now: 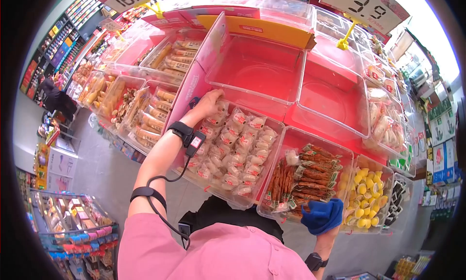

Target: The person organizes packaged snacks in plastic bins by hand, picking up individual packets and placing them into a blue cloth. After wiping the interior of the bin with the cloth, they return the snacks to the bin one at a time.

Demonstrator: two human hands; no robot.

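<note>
My left hand (pixel 208 104) is at the back left corner of a clear plastic bin (pixel 246 202), its fingers curled beside the small wrapped white snacks (pixel 233 149). What those fingers hold, if anything, is hidden. A small dark blue thing (pixel 194 102) shows beside this hand. A blue cloth (pixel 323 216) is bunched in my right hand (pixel 329 233), which it mostly covers. The cloth is at the front right of a bin of reddish-brown packaged sticks (pixel 315 175). Right of it stands a bin of yellow-topped cups (pixel 366 197).
Two bare-bottomed clear bins (pixel 257 69) (pixel 332 103) sit behind on the red display. A pink divider (pixel 194 86) rises left of my left arm, with bins of long packs (pixel 155 110) beyond. Price signs (pixel 365 8) stand above. A dark-clothed person (pixel 56 95) is far left.
</note>
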